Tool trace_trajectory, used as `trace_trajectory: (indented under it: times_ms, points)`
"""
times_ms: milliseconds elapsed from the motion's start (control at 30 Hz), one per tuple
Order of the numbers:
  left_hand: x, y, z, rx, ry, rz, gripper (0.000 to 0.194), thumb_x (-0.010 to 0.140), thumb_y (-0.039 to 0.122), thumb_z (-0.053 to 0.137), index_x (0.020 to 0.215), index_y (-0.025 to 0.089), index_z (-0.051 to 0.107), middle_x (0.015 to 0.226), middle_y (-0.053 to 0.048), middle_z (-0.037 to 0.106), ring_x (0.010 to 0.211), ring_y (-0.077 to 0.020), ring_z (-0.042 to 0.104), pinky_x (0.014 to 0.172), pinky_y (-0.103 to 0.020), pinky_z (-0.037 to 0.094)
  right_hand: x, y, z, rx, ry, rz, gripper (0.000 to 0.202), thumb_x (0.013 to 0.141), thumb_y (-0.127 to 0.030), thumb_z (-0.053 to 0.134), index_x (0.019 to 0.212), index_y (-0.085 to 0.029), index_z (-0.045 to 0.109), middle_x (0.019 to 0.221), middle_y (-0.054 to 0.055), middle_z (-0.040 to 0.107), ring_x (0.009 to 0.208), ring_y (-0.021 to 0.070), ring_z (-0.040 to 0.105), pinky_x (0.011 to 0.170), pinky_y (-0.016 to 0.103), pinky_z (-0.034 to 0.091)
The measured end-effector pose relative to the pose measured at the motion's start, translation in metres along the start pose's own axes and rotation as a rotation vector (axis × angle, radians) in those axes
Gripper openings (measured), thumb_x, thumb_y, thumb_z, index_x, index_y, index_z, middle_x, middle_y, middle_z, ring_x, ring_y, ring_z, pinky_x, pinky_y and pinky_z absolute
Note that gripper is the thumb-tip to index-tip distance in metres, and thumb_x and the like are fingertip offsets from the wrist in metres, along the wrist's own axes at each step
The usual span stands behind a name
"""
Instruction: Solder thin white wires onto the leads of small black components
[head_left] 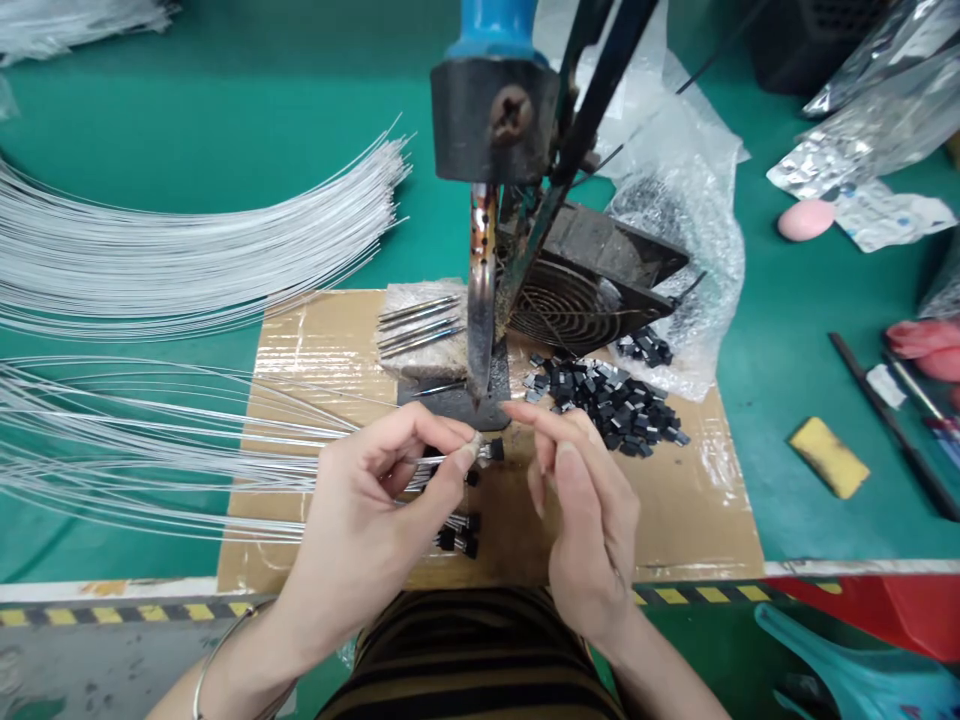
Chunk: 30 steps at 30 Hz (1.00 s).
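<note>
Between thumb and forefinger, my left hand (382,510) pinches a thin grey wire with a small black connector (493,450) at its end, just below the soldering iron tip (480,350). My right hand (589,525) is close by on the right, its forefinger stretched toward the tip and its other fingers partly bent. I see nothing held in it. Several wires with black ends (469,535) lie under my left hand. Beyond my right hand is a pile of loose black connectors (619,400).
A thick bundle of grey wires (195,255) lies at the left. Cardboard (690,510) covers the green table. Behind the iron stands a dark fan (577,300); metal rods (420,325) rest on a pad. A yellow sponge (829,457) sits at the right.
</note>
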<state>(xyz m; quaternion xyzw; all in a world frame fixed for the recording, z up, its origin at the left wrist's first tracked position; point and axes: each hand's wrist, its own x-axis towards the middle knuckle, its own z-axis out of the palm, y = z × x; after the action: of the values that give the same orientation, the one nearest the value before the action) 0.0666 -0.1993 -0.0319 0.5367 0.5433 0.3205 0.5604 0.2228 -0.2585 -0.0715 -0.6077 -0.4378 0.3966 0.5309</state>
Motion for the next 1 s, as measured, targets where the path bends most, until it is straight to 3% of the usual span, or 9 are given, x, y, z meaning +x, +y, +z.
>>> trace_trajectory:
  times_ms: [133,200,300,400,533,667,1000]
  points:
    - [0.004,0.000,0.000,0.002,0.008,0.008,0.012,0.088,0.015,0.076,0.079,0.021,0.072,0.091,0.002,0.081,0.075,-0.0089,0.070,0.068,-0.015,0.053,-0.001,-0.004,-0.005,0.007,-0.051,0.040,0.042,0.112,-0.024,0.037,0.149,-0.036,0.050,0.075,-0.004,0.058,0.062,0.0154,0.052,0.066,0.033,0.047]
    - [0.006,-0.001,0.000,0.008,0.014,0.015,0.012,0.088,0.015,0.076,0.079,0.021,0.072,0.091,0.001,0.081,0.075,-0.0091,0.070,0.068,-0.016,0.053,-0.001,-0.007,-0.008,-0.002,-0.090,0.055,0.040,0.111,-0.020,0.038,0.148,-0.035,0.045,0.071,-0.007,0.058,0.058,0.0142,0.049,0.061,0.030,0.043]
    - [0.009,-0.001,0.000,0.026,0.030,0.012,0.011,0.088,0.016,0.076,0.079,0.020,0.072,0.091,0.001,0.081,0.075,-0.0093,0.069,0.068,-0.016,0.052,0.001,-0.008,-0.015,-0.065,-0.119,0.049,0.016,0.109,-0.019,0.042,0.110,-0.029,0.055,0.073,-0.007,0.052,0.058,0.0123,0.044,0.057,0.030,0.036]
    - [0.011,0.000,0.000,0.028,0.039,0.019,0.011,0.087,0.016,0.077,0.078,0.020,0.072,0.089,0.001,0.080,0.076,-0.0094,0.069,0.069,-0.016,0.052,0.005,-0.009,-0.019,-0.097,-0.129,0.033,0.027,0.109,-0.020,0.043,0.082,-0.024,0.046,0.079,-0.004,0.046,0.067,0.0128,0.045,0.064,0.030,0.038]
    - [0.015,0.001,-0.001,0.031,0.042,0.037,0.012,0.087,0.014,0.076,0.077,0.019,0.071,0.082,0.003,0.077,0.071,-0.0077,0.065,0.064,-0.015,0.049,0.014,-0.015,-0.016,-0.025,-0.148,-0.032,0.021,0.106,-0.018,0.052,0.086,-0.023,0.054,0.107,0.002,0.062,0.098,0.0166,0.062,0.089,0.034,0.049]
    - [0.017,0.002,-0.002,0.042,0.059,0.046,0.013,0.086,0.013,0.076,0.076,0.019,0.069,0.077,0.004,0.075,0.065,-0.0069,0.061,0.059,-0.015,0.047,0.020,-0.021,-0.008,0.043,-0.116,-0.040,0.019,0.102,-0.014,0.061,0.086,-0.023,0.057,0.126,0.003,0.070,0.125,0.0211,0.064,0.108,0.039,0.048]
    - [0.023,0.011,0.001,0.037,0.085,0.075,0.015,0.087,0.009,0.074,0.078,0.020,0.071,0.080,0.006,0.077,0.067,-0.0047,0.064,0.061,-0.012,0.049,0.026,-0.027,0.001,0.113,-0.053,0.018,0.026,0.096,-0.006,0.066,0.079,-0.025,0.059,0.115,-0.003,0.080,0.118,0.0150,0.073,0.106,0.029,0.055]
